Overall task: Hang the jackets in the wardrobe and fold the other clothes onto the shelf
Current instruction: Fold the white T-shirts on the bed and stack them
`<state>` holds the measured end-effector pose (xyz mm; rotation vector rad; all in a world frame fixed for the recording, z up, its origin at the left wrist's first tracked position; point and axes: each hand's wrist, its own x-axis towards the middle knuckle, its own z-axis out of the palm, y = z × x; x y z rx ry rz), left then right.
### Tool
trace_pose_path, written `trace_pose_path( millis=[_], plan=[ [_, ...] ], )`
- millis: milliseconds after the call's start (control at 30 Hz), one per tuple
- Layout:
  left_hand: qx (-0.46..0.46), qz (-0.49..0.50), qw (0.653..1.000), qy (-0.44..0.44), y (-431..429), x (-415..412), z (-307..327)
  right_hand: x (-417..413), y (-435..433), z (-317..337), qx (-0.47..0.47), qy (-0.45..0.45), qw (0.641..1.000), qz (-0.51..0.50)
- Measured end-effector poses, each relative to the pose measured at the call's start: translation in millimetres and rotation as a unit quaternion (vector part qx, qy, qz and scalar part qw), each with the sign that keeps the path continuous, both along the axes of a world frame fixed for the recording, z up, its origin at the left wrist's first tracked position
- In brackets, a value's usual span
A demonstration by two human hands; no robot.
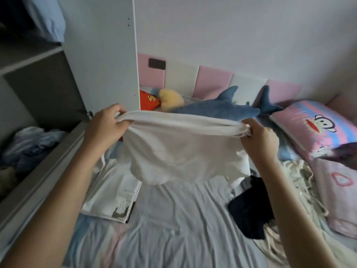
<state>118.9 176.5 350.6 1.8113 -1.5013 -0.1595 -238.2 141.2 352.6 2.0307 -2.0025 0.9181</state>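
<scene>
white cloth fills the middle of the head view: a thin white top (179,151) is held up over the bed (183,219). the left hand (107,126) grips one end of its bunched top edge, with the fingers (120,113) curled tight round the cloth. the right hand (260,138) grips the other end the same way, fingers clamped on the bunched cloth. the edge runs between the two hands, and the rest of the top hangs down, with its low part close to the bed sheet.

on the bed under the left arm lies a flat folded white piece (114,194) with a grey print. near the right arm lies a dark cloth (249,209), and just beside it a cream cloth (297,176) with strings. a pink towel (338,190) lies at the right edge.

behind the top lies a blue shark toy (218,111), with a yellow soft toy (171,99) and a red thing (149,100) next to it. a pink striped pillow (318,130) with a monkey face sits on the right.

the wardrobe (100,55) stands open on the left. a heap of bluish clothes (32,144) lies on its low shelf, and a light blue cloth (48,18) sits up high.
</scene>
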Motion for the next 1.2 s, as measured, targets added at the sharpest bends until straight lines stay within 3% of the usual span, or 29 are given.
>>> trace_pose_path(
  millis=[67, 133, 200, 267, 333, 367, 467, 533, 600, 633, 700, 733, 800, 867, 900, 967, 1067, 1100, 1133, 1200],
  plan=[
    [0.039, -0.017, 0.999, 0.003, -5.6, -6.9, 6.2, 0.4, -12.5, -1.4, 0.086, -0.026, 0.995, -0.040],
    [0.085, -0.042, 0.993, 0.063, -9.3, -22.4, 11.7, 3.8, -20.6, -2.7, 0.160, -0.207, 0.965, -0.013],
    [0.073, -0.061, 0.968, 0.232, -13.1, -44.2, 17.5, 11.2, -21.7, -1.9, 0.176, -0.452, 0.873, 0.055],
    [0.066, -0.085, 0.914, 0.392, -16.9, -72.1, 29.2, 24.9, -12.8, 1.2, 0.202, -0.578, 0.774, 0.159],
    [0.082, -0.150, 0.895, 0.412, -20.8, -96.4, 40.3, 47.9, 2.7, 1.1, 0.253, -0.567, 0.734, 0.275],
    [0.077, -0.198, 0.890, 0.404, -20.0, -109.0, 48.4, 61.2, 10.6, -0.3, 0.266, -0.521, 0.746, 0.319],
    [0.049, -0.325, 0.865, 0.379, -11.1, -134.0, 72.9, 97.6, 24.4, -10.4, 0.181, -0.347, 0.856, 0.338],
    [0.050, -0.384, 0.855, 0.344, -8.0, -129.4, 80.2, 100.1, 20.3, -4.5, 0.071, -0.378, 0.889, 0.248],
    [0.065, -0.407, 0.861, 0.298, -12.6, -109.3, 68.0, 89.6, 12.5, 2.0, 0.080, -0.444, 0.872, 0.192],
    [0.065, -0.379, 0.891, 0.242, -13.0, -97.6, 56.6, 84.8, 9.7, 6.3, 0.116, -0.482, 0.850, 0.180],
    [0.075, -0.301, 0.943, 0.117, -10.5, -83.4, 21.9, 79.8, 8.4, 16.0, 0.167, -0.580, 0.780, 0.163],
    [0.105, -0.289, 0.947, 0.095, -7.9, -83.0, 2.6, 79.1, 6.5, 22.7, 0.184, -0.631, 0.733, 0.173],
    [0.219, -0.325, 0.904, 0.171, 4.3, -90.2, -31.3, 80.7, 5.0, 37.8, 0.216, -0.696, 0.648, 0.223],
    [0.297, -0.316, 0.850, 0.299, 18.5, -104.9, -57.7, 82.0, 1.3, 49.4, 0.236, -0.722, 0.603, 0.243],
    [0.298, -0.273, 0.852, 0.334, 22.2, -111.5, -68.5, 80.5, -1.2, 48.9, 0.237, -0.720, 0.607, 0.239],
    [0.265, -0.166, 0.871, 0.379, 22.5, -116.4, -77.8, 71.0, -2.8, 39.8, 0.231, -0.692, 0.651, 0.210],
    [0.220, -0.048, 0.823, 0.521, 16.6, -112.7, -67.3, 54.3, 13.5, 7.1, 0.359, -0.507, 0.770, 0.145],
    [0.202, -0.038, 0.810, 0.549, 12.4, -111.4, -60.7, 51.8, 22.7, -8.0, 0.417, -0.438, 0.784, 0.142],
    [0.188, -0.047, 0.813, 0.549, 8.7, -111.2, -55.8, 53.4, 35.9, -25.1, 0.473, -0.385, 0.777, 0.155],
    [0.170, -0.078, 0.815, 0.549, 5.2, -118.2, -45.2, 65.1, 63.8, -60.8, 0.556, -0.347, 0.726, 0.208]
  ],
)
